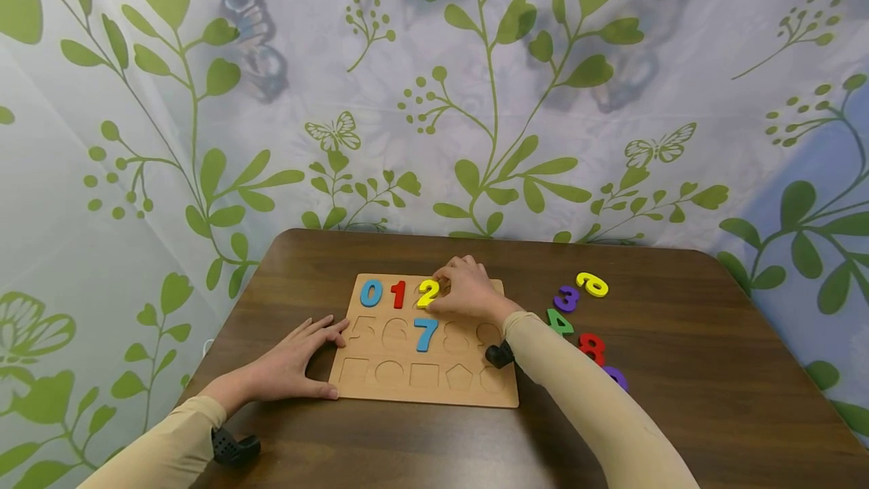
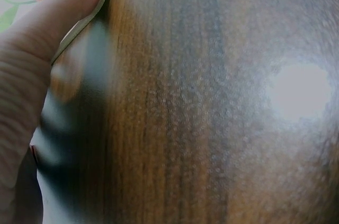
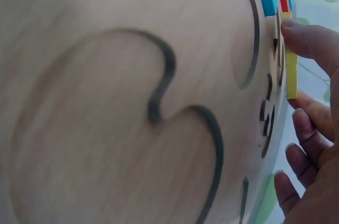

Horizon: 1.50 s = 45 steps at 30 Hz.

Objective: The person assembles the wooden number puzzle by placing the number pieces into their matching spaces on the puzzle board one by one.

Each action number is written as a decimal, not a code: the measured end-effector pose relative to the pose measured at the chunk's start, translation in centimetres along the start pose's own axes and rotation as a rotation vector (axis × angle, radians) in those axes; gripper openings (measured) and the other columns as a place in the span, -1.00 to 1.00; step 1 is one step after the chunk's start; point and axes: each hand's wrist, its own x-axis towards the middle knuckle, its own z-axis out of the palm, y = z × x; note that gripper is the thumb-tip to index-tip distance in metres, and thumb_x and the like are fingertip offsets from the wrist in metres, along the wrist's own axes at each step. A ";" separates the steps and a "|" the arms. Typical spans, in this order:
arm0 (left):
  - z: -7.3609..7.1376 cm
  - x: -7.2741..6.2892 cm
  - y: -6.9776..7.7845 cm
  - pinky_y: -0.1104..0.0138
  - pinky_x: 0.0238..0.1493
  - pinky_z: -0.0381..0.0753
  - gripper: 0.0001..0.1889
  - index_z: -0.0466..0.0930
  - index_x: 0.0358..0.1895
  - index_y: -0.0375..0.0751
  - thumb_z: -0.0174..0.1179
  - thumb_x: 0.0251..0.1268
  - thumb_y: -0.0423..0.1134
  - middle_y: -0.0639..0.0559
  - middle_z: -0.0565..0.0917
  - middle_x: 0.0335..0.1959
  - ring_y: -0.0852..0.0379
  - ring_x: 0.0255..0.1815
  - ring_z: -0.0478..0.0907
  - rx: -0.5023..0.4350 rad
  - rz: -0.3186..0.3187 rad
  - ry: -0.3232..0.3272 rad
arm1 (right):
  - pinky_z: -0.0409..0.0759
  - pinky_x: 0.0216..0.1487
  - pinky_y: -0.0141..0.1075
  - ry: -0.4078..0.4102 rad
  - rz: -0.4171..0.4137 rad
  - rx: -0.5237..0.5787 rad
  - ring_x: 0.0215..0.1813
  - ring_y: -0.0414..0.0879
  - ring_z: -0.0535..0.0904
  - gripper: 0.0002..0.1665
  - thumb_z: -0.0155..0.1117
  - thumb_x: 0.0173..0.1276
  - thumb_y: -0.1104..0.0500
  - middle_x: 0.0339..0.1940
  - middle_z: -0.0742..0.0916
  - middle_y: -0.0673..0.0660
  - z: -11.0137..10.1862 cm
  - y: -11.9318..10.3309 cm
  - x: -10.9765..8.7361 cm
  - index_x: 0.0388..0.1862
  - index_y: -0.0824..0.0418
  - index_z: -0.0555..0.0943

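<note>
My right hand (image 1: 470,290) pinches a yellow number 2 (image 1: 428,293) between thumb and fingertips, over the top row of a wooden number puzzle board (image 1: 405,355). In the right wrist view the yellow 2 (image 3: 291,73) stands edge-on, the thumb at one end and a fingertip at the other. My left hand (image 1: 292,363) spreads along the board's left side, fingertips at the upper edge and thumb on the lower corner. Left of the 2 lie a blue 0 (image 1: 371,293) and a red 1 (image 1: 398,294); a blue 7 (image 1: 425,334) sits in the middle row.
Right of the board, on the brown table (image 1: 686,368), lie a purple 3 (image 1: 566,299), a green 4 (image 1: 559,322), a red 8 (image 1: 593,348), a yellow number (image 1: 592,284) and a partly covered purple piece (image 1: 616,377). A leaf-patterned curtain (image 1: 380,96) hangs behind the table.
</note>
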 end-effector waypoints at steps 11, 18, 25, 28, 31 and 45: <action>0.0 0.0 0.1 -0.22 0.56 -0.19 -0.29 0.42 0.16 0.17 0.45 0.02 0.39 0.08 0.19 0.63 -0.17 0.65 -0.04 0.002 -0.029 -0.018 | 0.33 0.14 -0.06 -0.006 -0.005 -0.003 0.16 -0.02 0.33 -0.28 0.58 0.08 -0.32 0.00 0.60 -0.05 0.5 0.1 0.2 0.16 0.00 0.71; 0.0 0.0 0.2 -0.22 0.56 -0.19 -0.29 0.43 0.16 0.16 0.45 0.01 0.38 0.07 0.19 0.63 -0.18 0.65 -0.03 0.002 -0.030 -0.017 | 0.32 0.15 -0.06 -0.013 0.000 0.021 0.21 0.00 0.34 -0.26 0.58 0.08 -0.33 0.00 0.60 -0.06 0.7 0.2 0.2 0.19 -0.03 0.70; 0.1 0.0 0.1 -0.29 0.52 -0.17 -0.30 0.44 0.15 0.12 0.44 0.03 0.38 0.00 0.22 0.62 -0.26 0.63 0.00 0.001 -0.009 -0.002 | 0.28 0.09 -0.08 -0.033 -0.005 0.058 0.14 -0.05 0.31 -0.28 0.57 0.11 -0.29 -0.07 0.60 -0.09 0.5 0.5 0.0 0.22 -0.05 0.69; 0.0 0.0 0.1 -0.28 0.53 -0.17 -0.30 0.44 0.15 0.12 0.44 0.04 0.38 0.00 0.22 0.62 -0.27 0.63 0.00 -0.003 -0.008 0.001 | 0.28 0.13 -0.06 -0.033 -0.011 0.076 0.12 -0.05 0.31 -0.32 0.56 0.13 -0.23 -0.07 0.60 -0.09 0.5 0.6 -0.1 0.22 -0.05 0.69; 0.0 -0.1 0.2 -0.28 0.53 -0.18 -0.30 0.44 0.14 0.12 0.43 0.04 0.39 0.01 0.21 0.62 -0.26 0.63 -0.01 -0.004 -0.010 -0.002 | 0.29 0.14 -0.04 -0.028 -0.013 0.086 0.09 -0.06 0.32 -0.33 0.56 0.14 -0.21 -0.08 0.61 -0.08 0.5 0.8 -0.1 0.23 -0.05 0.69; -0.1 0.0 0.1 -0.27 0.54 -0.19 -0.30 0.43 0.15 0.12 0.42 0.05 0.39 0.03 0.20 0.62 -0.25 0.63 -0.02 -0.006 -0.017 -0.016 | 0.30 0.12 -0.06 -0.027 -0.013 0.042 0.07 -0.07 0.31 -0.35 0.53 0.17 -0.26 -0.09 0.61 -0.09 0.6 0.6 0.1 0.22 -0.09 0.69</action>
